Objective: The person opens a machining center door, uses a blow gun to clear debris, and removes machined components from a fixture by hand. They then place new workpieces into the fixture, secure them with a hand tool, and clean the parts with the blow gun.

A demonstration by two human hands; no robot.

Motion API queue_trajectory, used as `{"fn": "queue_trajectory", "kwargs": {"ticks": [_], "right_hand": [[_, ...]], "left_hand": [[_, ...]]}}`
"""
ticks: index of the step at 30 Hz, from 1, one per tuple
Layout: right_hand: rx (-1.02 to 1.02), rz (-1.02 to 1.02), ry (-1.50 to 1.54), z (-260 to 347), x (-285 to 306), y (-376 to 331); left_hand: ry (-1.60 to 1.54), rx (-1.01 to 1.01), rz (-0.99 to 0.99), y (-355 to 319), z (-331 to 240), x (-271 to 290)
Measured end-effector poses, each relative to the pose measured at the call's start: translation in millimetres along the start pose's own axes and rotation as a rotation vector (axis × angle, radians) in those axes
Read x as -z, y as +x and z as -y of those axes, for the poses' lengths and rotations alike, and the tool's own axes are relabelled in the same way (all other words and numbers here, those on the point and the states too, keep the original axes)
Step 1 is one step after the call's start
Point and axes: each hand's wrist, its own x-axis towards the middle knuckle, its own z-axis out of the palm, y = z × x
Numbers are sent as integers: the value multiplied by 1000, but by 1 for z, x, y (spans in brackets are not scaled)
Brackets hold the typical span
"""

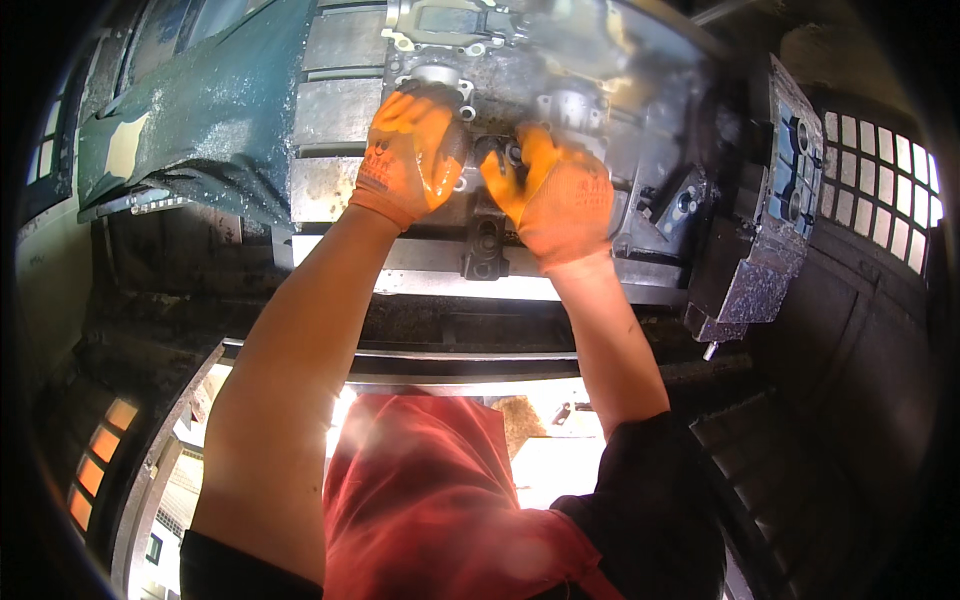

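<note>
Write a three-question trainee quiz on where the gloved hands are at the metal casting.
1. True or false: both hands wear orange gloves.
2. Which hand rests on the round boss at the top of the grey metal casting? A) left hand B) right hand
3. Fill in: the dark clamp block sits ____ the two hands.

Key: 1 true; 2 A; 3 between, just below the fingers.
</note>
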Motion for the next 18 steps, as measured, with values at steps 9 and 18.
{"fn": "queue_trajectory", "kwargs": {"ticks": [9, 18], "right_hand": [[128, 61, 137, 0, 18, 6], [-52, 130, 69, 18, 23, 9]], "left_hand": [[37, -92, -145, -3, 8, -8], [31, -77, -105, -6, 7, -8]]}}
